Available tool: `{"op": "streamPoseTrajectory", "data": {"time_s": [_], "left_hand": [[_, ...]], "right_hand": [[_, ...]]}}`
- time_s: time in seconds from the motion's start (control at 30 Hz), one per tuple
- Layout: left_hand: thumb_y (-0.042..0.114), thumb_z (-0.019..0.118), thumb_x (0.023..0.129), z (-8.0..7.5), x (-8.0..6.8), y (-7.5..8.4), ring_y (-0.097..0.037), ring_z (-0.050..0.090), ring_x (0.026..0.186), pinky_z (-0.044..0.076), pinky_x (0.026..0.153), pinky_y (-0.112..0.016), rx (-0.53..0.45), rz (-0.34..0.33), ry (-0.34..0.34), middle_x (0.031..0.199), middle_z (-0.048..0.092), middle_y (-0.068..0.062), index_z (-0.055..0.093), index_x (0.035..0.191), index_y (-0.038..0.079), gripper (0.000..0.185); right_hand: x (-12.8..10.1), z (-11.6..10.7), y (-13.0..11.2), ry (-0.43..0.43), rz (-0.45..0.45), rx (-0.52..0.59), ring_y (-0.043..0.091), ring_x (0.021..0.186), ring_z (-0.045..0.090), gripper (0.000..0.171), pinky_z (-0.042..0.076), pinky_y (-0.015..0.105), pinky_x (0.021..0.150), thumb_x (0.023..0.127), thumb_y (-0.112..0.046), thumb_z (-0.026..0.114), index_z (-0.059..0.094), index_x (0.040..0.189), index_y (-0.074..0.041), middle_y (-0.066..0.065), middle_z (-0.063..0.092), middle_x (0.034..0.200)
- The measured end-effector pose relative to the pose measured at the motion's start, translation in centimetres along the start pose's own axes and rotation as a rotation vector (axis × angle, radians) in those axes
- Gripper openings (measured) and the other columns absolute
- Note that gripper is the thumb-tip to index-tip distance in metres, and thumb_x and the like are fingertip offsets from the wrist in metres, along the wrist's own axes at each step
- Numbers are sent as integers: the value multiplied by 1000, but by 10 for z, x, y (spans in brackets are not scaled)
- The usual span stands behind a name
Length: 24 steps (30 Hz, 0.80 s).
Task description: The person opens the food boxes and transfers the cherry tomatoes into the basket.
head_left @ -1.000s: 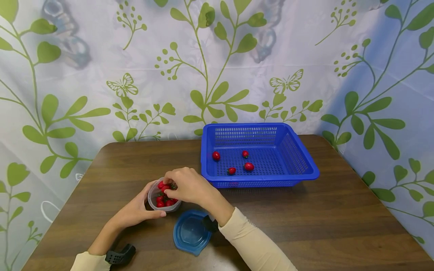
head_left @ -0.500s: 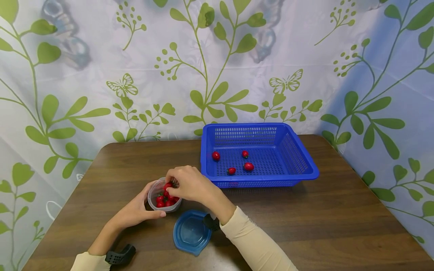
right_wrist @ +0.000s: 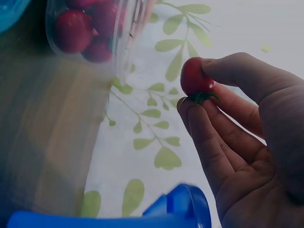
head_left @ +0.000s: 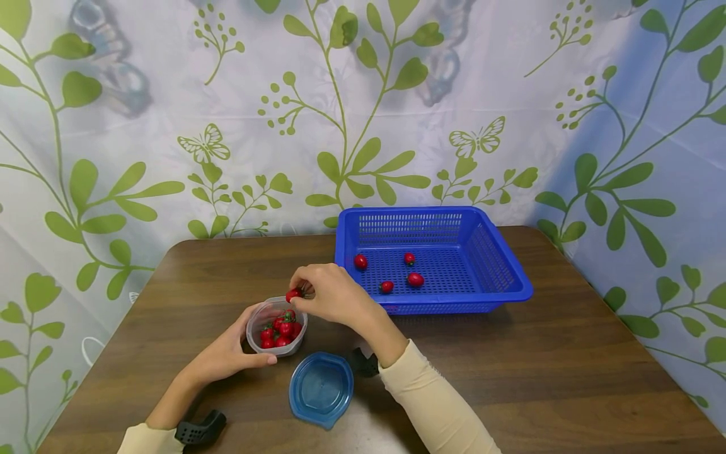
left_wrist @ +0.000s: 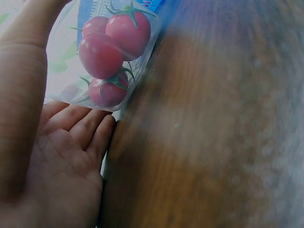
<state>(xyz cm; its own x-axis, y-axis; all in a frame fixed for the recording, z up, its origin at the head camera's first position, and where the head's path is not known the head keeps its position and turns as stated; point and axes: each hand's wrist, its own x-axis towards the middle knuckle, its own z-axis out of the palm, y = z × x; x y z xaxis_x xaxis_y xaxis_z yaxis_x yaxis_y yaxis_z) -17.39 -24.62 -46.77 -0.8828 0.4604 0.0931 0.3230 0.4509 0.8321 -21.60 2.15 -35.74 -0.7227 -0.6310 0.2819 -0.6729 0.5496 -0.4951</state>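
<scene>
A small clear plastic tub (head_left: 276, 328) of red cherry tomatoes (head_left: 282, 329) stands on the brown table; the tub (left_wrist: 107, 61) fills the top of the left wrist view. My left hand (head_left: 232, 353) wraps round the tub's near side, with the fingers (left_wrist: 90, 133) against its wall. Just above the tub's far rim, my right hand (head_left: 326, 295) pinches one cherry tomato (head_left: 293, 294) between thumb and fingertips; the right wrist view shows this tomato (right_wrist: 195, 78) with its green stalk.
A blue perforated basket (head_left: 499, 265) with several cherry tomatoes (head_left: 416, 279) sits at the table's back right. The tub's blue lid (head_left: 321, 389) lies upturned in front of the tub. A leaf-patterned cloth hangs behind the table.
My right hand has lifted out of the tub with one tomato and moved up and slightly right. The left hand and tub have stayed put.
</scene>
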Motion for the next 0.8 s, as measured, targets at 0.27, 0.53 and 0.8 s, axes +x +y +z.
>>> {"op": "streamPoseTrajectory", "data": {"time_s": [0.27, 0.53, 0.8], "left_hand": [[25, 85, 85, 2, 0, -2, -11, 45, 143, 28, 109, -10, -18, 16, 12, 154, 51, -2, 29, 158, 23, 92], [25, 85, 85, 4, -1, -2, -12, 45, 142, 28, 109, -11, -16, 15, 16, 154, 51, -3, 29, 158, 23, 92], [24, 86, 85, 5, -1, -3, -9, 43, 144, 24, 109, -7, -9, 37, 23, 154, 51, -5, 29, 158, 20, 93]], "right_hand": [[-6, -16, 11, 66, 28, 82, 8, 87, 72, 14, 59, 25, 81, 91, -16, 79, 73, 102, -11, -1, 76, 95], [-13, -30, 24, 112, 86, 94, 7, 88, 72, 16, 58, 28, 83, 92, -21, 79, 73, 104, -13, -3, 76, 95], [-20, -45, 37, 166, 115, 120, 11, 89, 74, 15, 59, 32, 85, 91, -18, 79, 72, 103, -11, -1, 76, 97]]}}
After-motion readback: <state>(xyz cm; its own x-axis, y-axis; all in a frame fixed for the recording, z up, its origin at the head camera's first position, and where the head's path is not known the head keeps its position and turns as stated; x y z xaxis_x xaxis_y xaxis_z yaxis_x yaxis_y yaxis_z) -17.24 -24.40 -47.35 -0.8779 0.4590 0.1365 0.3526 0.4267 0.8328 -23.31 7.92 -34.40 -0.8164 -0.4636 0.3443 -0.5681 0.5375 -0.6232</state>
